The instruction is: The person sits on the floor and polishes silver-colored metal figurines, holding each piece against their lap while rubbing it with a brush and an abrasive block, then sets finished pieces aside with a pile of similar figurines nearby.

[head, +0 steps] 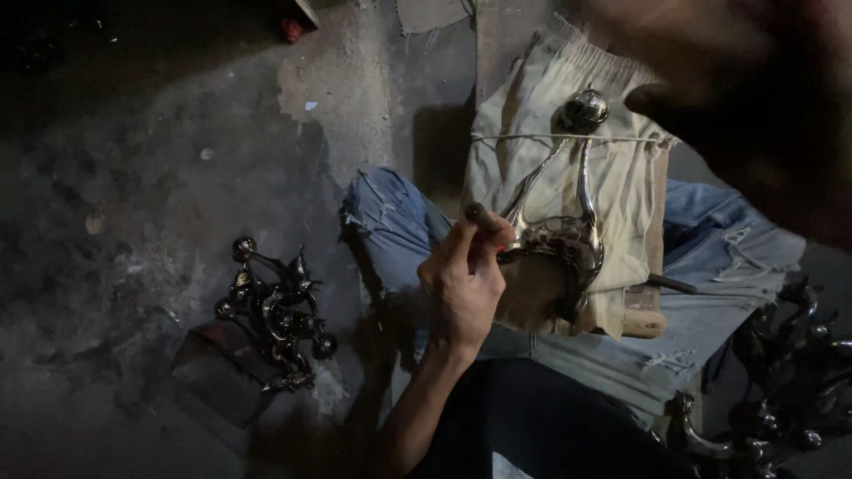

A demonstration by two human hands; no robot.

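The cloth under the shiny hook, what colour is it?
The cloth is cream, a pale off-white, seen best in the head view.

There is only one view — the camera sits on the person's head and looks steeply down over the lap, close to the left hand [466,279]. It faces the dark floor [133,177] ahead; a blurred shape covers the top right corner.
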